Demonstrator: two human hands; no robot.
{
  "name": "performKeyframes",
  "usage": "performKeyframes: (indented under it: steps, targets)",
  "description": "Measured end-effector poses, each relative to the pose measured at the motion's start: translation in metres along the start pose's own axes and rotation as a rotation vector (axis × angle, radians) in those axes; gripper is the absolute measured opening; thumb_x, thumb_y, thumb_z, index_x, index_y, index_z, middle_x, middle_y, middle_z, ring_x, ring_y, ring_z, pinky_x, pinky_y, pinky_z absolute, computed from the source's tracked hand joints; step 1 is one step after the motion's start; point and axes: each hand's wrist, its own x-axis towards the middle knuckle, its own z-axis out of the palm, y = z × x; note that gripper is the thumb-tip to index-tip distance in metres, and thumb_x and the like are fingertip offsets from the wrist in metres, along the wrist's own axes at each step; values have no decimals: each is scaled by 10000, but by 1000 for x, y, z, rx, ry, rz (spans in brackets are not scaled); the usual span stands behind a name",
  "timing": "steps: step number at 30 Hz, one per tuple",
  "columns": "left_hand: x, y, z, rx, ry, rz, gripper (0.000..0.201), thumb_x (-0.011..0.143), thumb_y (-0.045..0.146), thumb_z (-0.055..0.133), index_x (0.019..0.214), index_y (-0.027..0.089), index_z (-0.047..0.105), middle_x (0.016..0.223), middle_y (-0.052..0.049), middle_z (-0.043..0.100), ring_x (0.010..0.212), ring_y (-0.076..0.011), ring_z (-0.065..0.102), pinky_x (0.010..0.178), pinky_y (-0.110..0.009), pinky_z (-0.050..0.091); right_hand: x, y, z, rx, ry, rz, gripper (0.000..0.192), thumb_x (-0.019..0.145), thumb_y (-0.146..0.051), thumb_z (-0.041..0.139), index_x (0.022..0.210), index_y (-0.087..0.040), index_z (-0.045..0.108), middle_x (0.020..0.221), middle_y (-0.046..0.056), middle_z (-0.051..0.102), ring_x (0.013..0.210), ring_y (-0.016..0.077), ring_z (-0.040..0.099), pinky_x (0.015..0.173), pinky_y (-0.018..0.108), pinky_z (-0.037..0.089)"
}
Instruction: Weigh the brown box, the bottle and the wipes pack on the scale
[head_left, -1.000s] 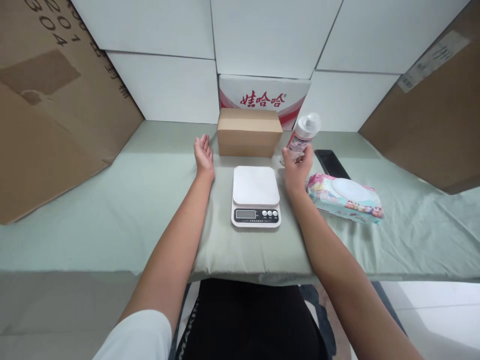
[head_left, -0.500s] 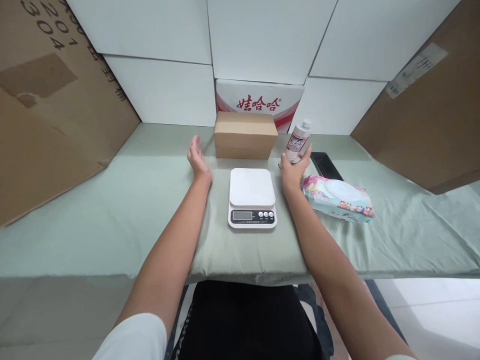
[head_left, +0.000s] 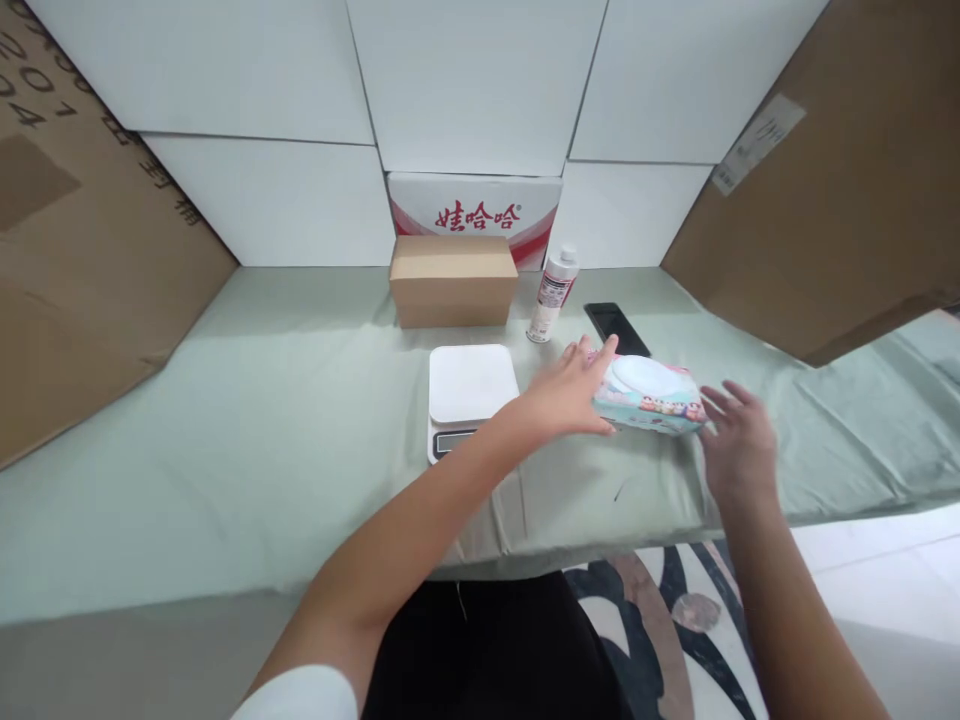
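A soft pack of wet wipes (head_left: 651,402), pink and turquoise with a white lid on top, lies on the cloth to the right. My left hand (head_left: 574,390) reaches across my body and clasps its left end, thumb along the front and fingers over the back edge. At the opposite end is my right hand (head_left: 739,440), slightly blurred, its fingers apart and the tips at the pack's right corner. My left forearm hides part of the white kitchen scale (head_left: 471,382). A white bottle with a red label (head_left: 551,293) stands behind my left hand.
Behind the pack lies a black phone-like slab (head_left: 618,329). A plain brown carton (head_left: 453,285) sits behind the scale, before a white box with red lettering (head_left: 476,210). Large cardboard panels (head_left: 90,280) flank the pale green cloth (head_left: 262,430).
My right hand has let go of the bottle and moved right to the pack's far end. My left hand has crossed over the scale to the near end. The view has swung right.
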Motion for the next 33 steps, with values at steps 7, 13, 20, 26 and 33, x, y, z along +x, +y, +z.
performKeyframes:
  steps: [7,13,20,26,33]
  targets:
    - [41,-22,6,16,-50,-13,1260,736,387,866,1747,219,134,1621,-176,519,1434,-370,571,1130,-449,534,18,14,41,211,-71,122,480,735,-500,711,1117,-210,733,1047,42,767,981,245,729,857,419,650]
    - [-7,-41,-17,-184,244,197,1188,675,445,974,1682,220,384,1622,-176,534,1488,-383,537,1242,-492,470,-14,-15,83,312,-89,75,461,760,-474,647,1074,-158,768,977,59,761,911,229,726,832,380,619]
    - [-104,-111,-72,-220,646,249,1131,642,608,988,1598,219,526,1518,-182,624,1378,-362,637,1135,-454,577,-65,-23,195,337,-452,-61,417,868,-530,647,1160,-239,711,1133,52,751,1084,269,721,1022,464,583]
    - [-125,-157,-69,-266,661,157,1108,592,574,1022,1545,207,591,1494,-193,650,1352,-364,666,1065,-431,617,-88,9,225,314,-477,12,388,896,-515,649,1182,-260,706,1156,34,752,1092,258,717,1020,450,583]
    - [-125,-165,-60,-213,691,148,1072,620,643,983,1527,214,606,1454,-185,668,1275,-348,698,1002,-433,640,-84,16,224,303,-531,-7,402,888,-531,665,1193,-271,694,1223,43,742,1163,272,711,1096,477,550]
